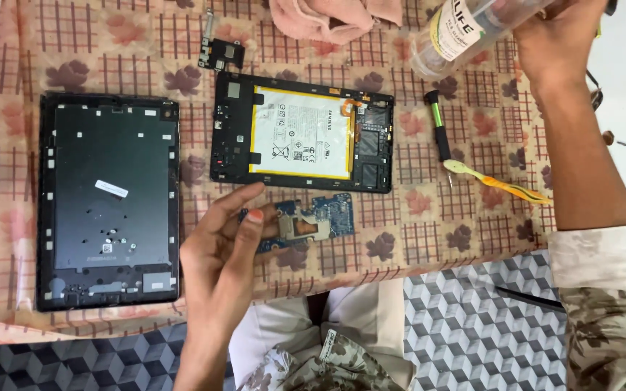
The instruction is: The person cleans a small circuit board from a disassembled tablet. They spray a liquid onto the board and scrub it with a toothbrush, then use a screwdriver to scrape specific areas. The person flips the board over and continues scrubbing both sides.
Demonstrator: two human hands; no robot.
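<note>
We are looking down from the head camera at one blue circuit board [311,224], flat and irregular, which our left hand [219,253] is pinching by its left end above the patterned cloth [88,65]. Our right hand [556,36] is gripping one clear plastic bottle [451,36] at top right. Lying on the cloth are two flat black tablet halves: a bare frame [108,203] and a shell [302,134] carrying a white battery. Beside them are sitting one screwdriver [438,130], one yellow pry tool [494,182], and a pink rag [320,18].
</note>
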